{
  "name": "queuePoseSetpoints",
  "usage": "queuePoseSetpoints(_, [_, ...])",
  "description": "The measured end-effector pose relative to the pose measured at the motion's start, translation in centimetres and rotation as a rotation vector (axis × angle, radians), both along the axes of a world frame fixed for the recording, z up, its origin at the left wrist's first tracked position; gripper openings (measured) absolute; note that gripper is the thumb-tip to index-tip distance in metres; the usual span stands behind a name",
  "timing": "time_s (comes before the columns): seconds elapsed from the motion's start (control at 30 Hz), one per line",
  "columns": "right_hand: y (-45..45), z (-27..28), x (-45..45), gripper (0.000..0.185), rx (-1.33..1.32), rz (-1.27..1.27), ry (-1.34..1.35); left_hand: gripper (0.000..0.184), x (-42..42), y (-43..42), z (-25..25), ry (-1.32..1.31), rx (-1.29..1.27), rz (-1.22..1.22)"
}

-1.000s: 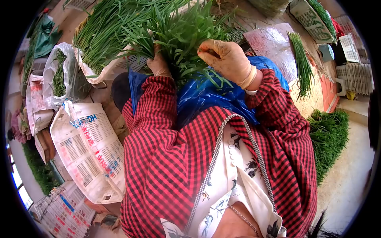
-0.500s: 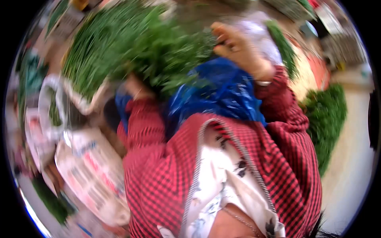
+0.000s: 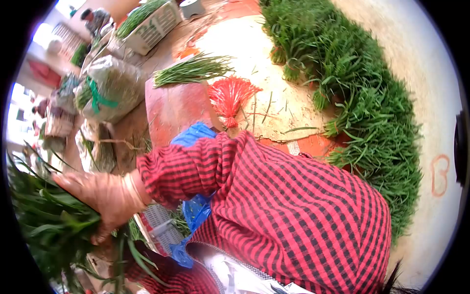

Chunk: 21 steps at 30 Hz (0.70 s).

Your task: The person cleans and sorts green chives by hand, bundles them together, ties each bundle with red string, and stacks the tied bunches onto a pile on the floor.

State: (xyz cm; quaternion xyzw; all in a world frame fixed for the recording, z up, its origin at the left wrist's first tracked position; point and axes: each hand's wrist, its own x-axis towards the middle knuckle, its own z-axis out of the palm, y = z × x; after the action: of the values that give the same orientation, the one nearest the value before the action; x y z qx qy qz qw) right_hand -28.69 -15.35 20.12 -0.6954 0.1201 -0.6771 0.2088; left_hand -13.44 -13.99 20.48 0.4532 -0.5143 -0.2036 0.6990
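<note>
At the lower left, my right hand is closed on a bunch of long, flat green leaves. The leaves hide some of its fingers. Just below it, my left hand shows only in part, close under the same greens, and its fingers are hidden. Blue plastic lies against my body by the checked sleeve. Beyond my right forearm is a red block-like surface with a small bunch of thin green stalks on top.
Red plastic ties lie fanned out on a pale sheet. Many green bundles line the right wall. A white crate holds greens at the back. Stuffed bags stand at left. A person is far back.
My view has swung round to the right, bringing the sheet, red ties and wall bundles into sight. My right hand, raised with bent fingers before, is now closed on the leaves.
</note>
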Motion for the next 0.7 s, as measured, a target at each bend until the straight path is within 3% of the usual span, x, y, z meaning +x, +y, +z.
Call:
queuePoseSetpoints(0.07, [-0.5,2.6,-4.4,0.127,-0.100,-0.095,-0.098,0.043,-5.6,-0.7,2.3,-0.034,-0.017,-0.165])
queuePoseSetpoints(0.1, [-0.6,3.0,-6.0,0.119,-0.153,-0.339,-0.181,0.043,-7.8,-1.4,2.6,-0.048,-0.015,-0.246])
queuePoseSetpoints(0.13, [-0.3,3.6,-9.3,0.102,-0.205,-0.428,-0.204,0.042,-10.1,-1.7,3.1,-0.060,-0.010,-0.318])
queuePoseSetpoints(0.2, [2.1,3.3,-15.1,0.050,-0.095,-0.294,-0.401,0.041,-15.1,-1.7,3.3,-0.073,0.055,-0.466])
queuePoseSetpoints(0.23, [0.2,2.4,-17.3,0.054,-0.149,-0.147,-0.445,0.041,-16.8,-2.3,2.9,-0.082,0.105,-0.544])
queuePoseSetpoints(0.27, [2.5,0.9,-21.3,0.058,-0.045,-0.318,-0.375,0.041,-19.0,-2.3,1.8,-0.103,0.174,-0.641])
queuePoseSetpoints(0.3, [0.5,-1.2,-24.4,0.058,-0.137,-0.681,-0.239,0.040,-20.8,-2.3,0.6,-0.135,0.234,-0.735])
queuePoseSetpoints(0.33, [2.8,-2.3,-26.1,0.052,0.189,-0.002,-0.608,0.042,-21.6,-2.5,-0.5,-0.172,0.250,-0.840])
queuePoseSetpoints(0.37, [2.8,-4.8,-29.3,0.051,0.126,-0.121,-0.604,0.043,-22.4,-2.6,-1.7,-0.211,0.267,-0.944])
queuePoseSetpoints(0.4, [4.4,-6.3,-32.1,0.052,0.302,-0.467,-0.471,0.046,-23.3,-2.5,-2.8,-0.287,0.289,-1.145])
queuePoseSetpoints(0.43, [4.5,-8.9,-35.4,0.051,0.336,-0.600,-0.438,0.049,-24.1,-1.4,-2.7,-0.409,0.248,-1.025])
queuePoseSetpoints(0.5, [4.7,-13.0,-39.8,0.048,0.230,-0.661,-0.516,0.050,-20.5,-4.7,-6.1,-0.297,0.436,-1.043])
queuePoseSetpoints(0.57, [6.4,-18.0,-45.0,0.043,0.433,-1.165,-0.332,0.051,-16.8,-7.1,-9.3,-0.227,0.662,-0.878])
queuePoseSetpoints(0.63, [8.5,-19.7,-46.8,0.042,0.467,-1.136,-0.520,0.053,-12.1,-8.6,-12.3,-0.206,0.803,-0.720])
queuePoseSetpoints(0.7, [9.9,-22.5,-48.7,0.039,0.727,-1.249,-0.682,0.045,-8.0,-8.3,-14.2,-0.161,0.921,-0.500])
